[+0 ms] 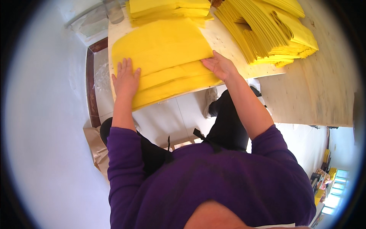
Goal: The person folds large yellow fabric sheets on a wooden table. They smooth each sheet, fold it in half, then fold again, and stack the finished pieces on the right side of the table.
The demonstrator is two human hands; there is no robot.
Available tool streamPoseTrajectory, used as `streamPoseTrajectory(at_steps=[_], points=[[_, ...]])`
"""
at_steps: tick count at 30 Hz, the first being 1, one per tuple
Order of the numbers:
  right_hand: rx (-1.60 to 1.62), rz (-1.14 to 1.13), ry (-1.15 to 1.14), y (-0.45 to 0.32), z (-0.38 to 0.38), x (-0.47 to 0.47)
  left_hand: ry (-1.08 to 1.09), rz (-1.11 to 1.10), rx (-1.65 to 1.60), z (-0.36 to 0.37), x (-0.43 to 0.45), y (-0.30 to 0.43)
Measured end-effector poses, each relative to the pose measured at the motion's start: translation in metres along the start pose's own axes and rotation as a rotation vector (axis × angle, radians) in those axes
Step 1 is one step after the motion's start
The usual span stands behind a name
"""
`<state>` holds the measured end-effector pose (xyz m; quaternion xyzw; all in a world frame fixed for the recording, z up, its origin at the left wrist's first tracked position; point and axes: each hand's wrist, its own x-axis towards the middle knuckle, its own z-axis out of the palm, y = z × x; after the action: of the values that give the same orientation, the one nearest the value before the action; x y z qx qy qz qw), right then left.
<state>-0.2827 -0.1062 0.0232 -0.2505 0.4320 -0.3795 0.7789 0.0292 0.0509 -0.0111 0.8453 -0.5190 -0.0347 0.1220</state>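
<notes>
Before me lies a stack of yellow sheets (163, 45), likely fabric or soft paper, its near edges stepped in several layers. My left hand (125, 78) rests palm down on the left side of the stack, fingers spread. At the right edge of the stack is my right hand (220, 65), turned partly on its side with its fingers stretched out. Its fingertips touch the edge of the sheets, and no sheet is visibly pinched there.
On the wooden table (228, 54), a folded yellow pile (168, 10) stands at the back. A larger heap of folded yellow pieces (266, 34) sits at right. A clear container (113, 13) stands at the back left corner. Brown paper (97, 146) lies beside my left leg, near the wall.
</notes>
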Motion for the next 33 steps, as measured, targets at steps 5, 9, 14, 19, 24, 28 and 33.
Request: streamPoseTrajectory(at_steps=[5, 9, 14, 19, 24, 28, 33], points=[[-0.269, 0.017, 0.086, -0.013, 0.009, 0.019, 0.107, -0.007, -0.059, -0.006, -0.005, 0.006], [-0.301, 0.033, 0.055, -0.027, 0.015, 0.024, 0.361, 0.218, -0.329, -0.030, -0.017, 0.009], [-0.258, 0.020, 0.017, -0.038, 0.025, 0.021, -0.582, -0.151, -1.581, -0.037, -0.038, 0.034], [-0.258, 0.027, 0.011, -0.033, 0.025, 0.013, -0.549, -0.588, -2.404, -0.019, -0.031, 0.051], [-0.390, 0.041, 0.042, -0.030, 0.005, 0.003, -0.069, -0.561, -2.468, -0.023, -0.013, 0.016], [-0.604, 0.048, 0.004, -0.036, -0.011, 0.001, -0.178, -0.604, -2.282, -0.038, 0.004, -0.020], [-0.736, 0.017, -0.046, -0.054, -0.015, 0.015, -0.347, -0.500, -1.885, -0.050, 0.025, -0.046]])
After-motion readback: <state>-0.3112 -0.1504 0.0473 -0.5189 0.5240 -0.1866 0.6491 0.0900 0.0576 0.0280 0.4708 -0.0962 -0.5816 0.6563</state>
